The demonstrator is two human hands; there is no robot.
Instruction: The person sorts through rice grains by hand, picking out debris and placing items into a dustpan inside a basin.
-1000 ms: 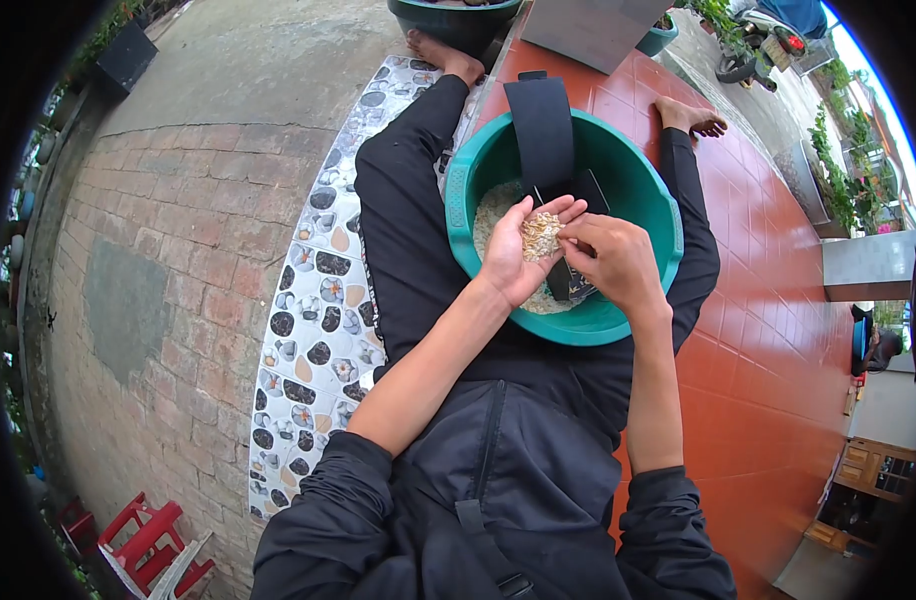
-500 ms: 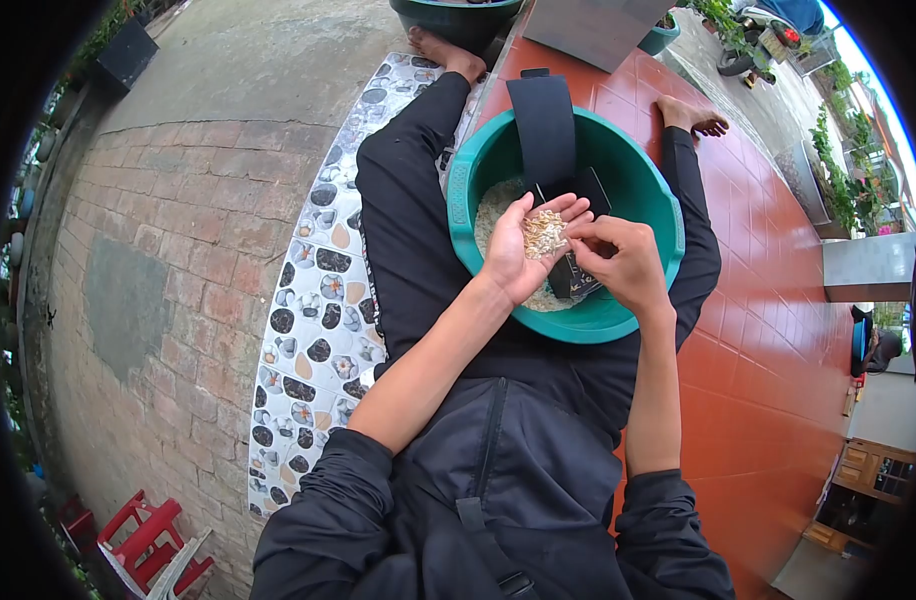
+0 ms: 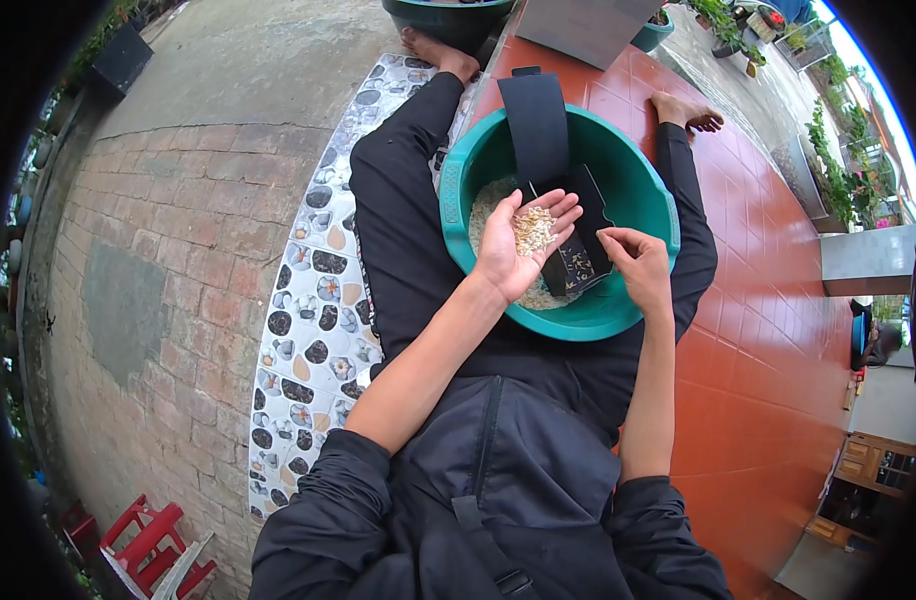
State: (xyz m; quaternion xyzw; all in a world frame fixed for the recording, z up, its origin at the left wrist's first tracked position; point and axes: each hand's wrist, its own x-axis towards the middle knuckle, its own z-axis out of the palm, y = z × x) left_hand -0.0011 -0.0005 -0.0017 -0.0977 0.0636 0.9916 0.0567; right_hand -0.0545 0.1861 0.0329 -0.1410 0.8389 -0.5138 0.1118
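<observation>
My left hand [image 3: 500, 258] lies palm up over a green plastic tub [image 3: 618, 325], cupping a small heap of rice grains [image 3: 533, 232], some pale and some yellowish brown. To its right, my right hand [image 3: 642, 268] hovers by the tub's right side with thumb and forefinger pinched together. Whatever is between those fingertips is too small to make out. Inside the tub stands an opened black card box [image 3: 536, 125], its long flap reaching over the far rim. Yellowish grains [image 3: 578, 267] are scattered on its lower part. Loose pale rice [image 3: 486, 205] covers the tub's bottom at left.
The tub sits between my outstretched legs on red tiles [image 3: 748, 400]. Along the left runs a pebble-patterned tile strip [image 3: 313, 345], then brick paving [image 3: 198, 270]. A dark basin [image 3: 453, 22] stands near my left foot. A red plastic chair [image 3: 153, 540] is at lower left.
My right hand has moved right and slightly down, away from the left palm, with its fingertips pinched. The left hand still holds the rice, and more of the black box shows.
</observation>
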